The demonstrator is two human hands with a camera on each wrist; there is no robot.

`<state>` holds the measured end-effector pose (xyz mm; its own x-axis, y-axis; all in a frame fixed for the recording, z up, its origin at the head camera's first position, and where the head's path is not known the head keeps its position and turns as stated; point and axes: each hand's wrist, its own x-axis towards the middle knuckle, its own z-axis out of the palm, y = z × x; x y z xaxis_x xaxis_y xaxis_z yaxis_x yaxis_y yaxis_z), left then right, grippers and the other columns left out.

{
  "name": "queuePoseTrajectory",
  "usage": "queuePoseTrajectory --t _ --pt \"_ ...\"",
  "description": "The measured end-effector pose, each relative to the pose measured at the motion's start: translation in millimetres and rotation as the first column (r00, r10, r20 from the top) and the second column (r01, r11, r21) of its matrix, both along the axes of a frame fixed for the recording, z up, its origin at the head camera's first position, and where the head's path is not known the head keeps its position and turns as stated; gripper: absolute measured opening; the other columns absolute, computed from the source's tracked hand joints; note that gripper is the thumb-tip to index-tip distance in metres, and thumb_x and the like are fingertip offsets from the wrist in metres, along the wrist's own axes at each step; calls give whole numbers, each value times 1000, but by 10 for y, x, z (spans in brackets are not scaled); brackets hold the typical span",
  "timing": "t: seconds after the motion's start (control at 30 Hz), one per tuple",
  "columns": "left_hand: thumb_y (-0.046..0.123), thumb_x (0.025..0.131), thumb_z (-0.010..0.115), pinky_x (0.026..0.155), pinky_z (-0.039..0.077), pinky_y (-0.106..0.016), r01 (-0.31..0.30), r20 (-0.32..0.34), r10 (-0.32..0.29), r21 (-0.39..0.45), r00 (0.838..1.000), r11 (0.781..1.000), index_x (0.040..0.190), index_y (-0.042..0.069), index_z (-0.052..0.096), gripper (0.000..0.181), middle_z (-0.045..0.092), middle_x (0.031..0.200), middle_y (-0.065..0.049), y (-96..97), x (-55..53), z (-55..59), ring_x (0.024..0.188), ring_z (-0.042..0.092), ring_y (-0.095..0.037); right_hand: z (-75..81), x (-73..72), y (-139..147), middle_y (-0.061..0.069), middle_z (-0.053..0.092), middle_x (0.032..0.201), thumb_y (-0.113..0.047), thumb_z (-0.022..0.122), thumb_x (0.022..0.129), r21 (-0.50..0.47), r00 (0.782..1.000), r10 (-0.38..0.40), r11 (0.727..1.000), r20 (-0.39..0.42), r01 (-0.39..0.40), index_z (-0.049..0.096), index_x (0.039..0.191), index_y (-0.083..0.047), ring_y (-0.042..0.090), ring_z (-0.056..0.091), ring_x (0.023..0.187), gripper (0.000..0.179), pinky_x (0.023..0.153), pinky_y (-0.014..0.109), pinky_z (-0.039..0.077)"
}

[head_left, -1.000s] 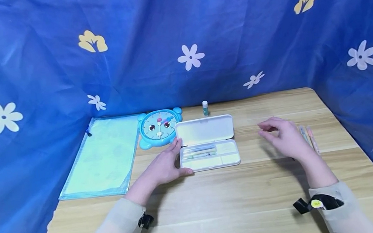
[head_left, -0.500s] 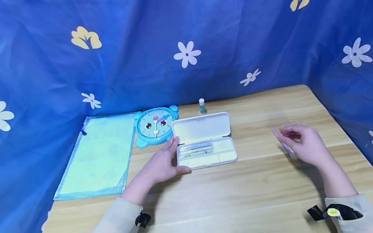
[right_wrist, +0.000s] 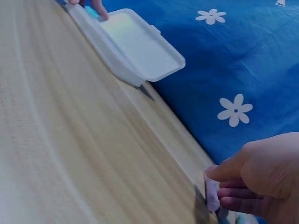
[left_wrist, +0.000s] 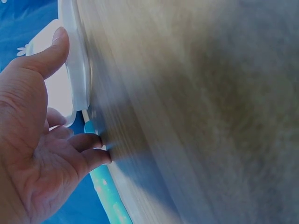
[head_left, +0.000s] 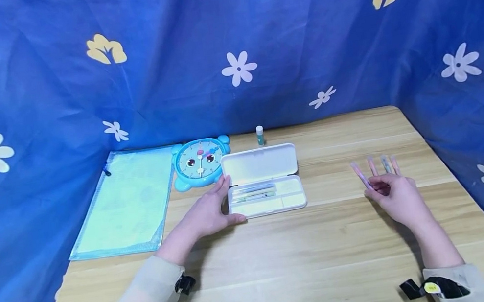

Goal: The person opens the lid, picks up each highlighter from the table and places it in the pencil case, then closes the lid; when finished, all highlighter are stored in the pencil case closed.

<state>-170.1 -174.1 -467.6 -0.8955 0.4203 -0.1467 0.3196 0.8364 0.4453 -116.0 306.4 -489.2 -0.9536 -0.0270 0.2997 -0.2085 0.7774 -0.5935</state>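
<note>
A white pencil case (head_left: 293,200) lies with its lid (head_left: 258,164) raised, and several pens (head_left: 253,193) rest in its upper compartment. My left hand (head_left: 204,216) holds the case's left end, thumb along the front edge and fingers by the hinge corner. In the left wrist view, the thumb lies against the white case wall (left_wrist: 77,65). Over on the right, my right hand (head_left: 397,198) pinches a lilac-pink pen (head_left: 361,176) between thumb and fingers. Just beyond its knuckles show the ends of a pink pen (head_left: 372,166), a blue-grey pen (head_left: 386,164) and another pink pen (head_left: 395,165).
Left of the case is a blue toy clock (head_left: 201,162) with a face on its dial. A pale green mesh zip folder (head_left: 128,202) lies farther left. A glue stick (head_left: 260,136) stands upright behind the case. Blue flowered cloth (head_left: 178,54) borders the table's back.
My right hand has moved right toward the pens and has taken hold of the lilac-pink pen. The left hand stays on the pencil case. The head view has shifted slightly.
</note>
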Motion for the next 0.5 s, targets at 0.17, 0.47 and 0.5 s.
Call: queuePoseTrajectory --t 0.17,0.47,0.5 --pt "68 80 83 123 31 -52 -1 0 1 -4 1000 1000 169 7 14 128 9 174 -13 1 0 2 154 29 -42 -26 -21 -39 16 77 87 -2 88 84 50 999 -32 998 19 31 76 105 11 29 74 74 27 64 35 59" --pt "68 81 83 123 31 -52 -3 3 3 -13 1000 1000 169 7 14 128 9 174 -13 4 5 14 154 28 -42 -55 -51 -49 5 72 75 0 85 85 76 998 -43 996 45 39 76 96 10 21 69 68 17 67 47 57" --pt "68 81 83 123 31 -52 -1 0 1 -13 1000 1000 169 7 14 128 9 174 -13 5 4 15 154 28 -42 -58 -51 -50 5 72 75 0 84 86 74 998 -42 997 40 39 77 96 9 20 68 68 16 67 45 56"
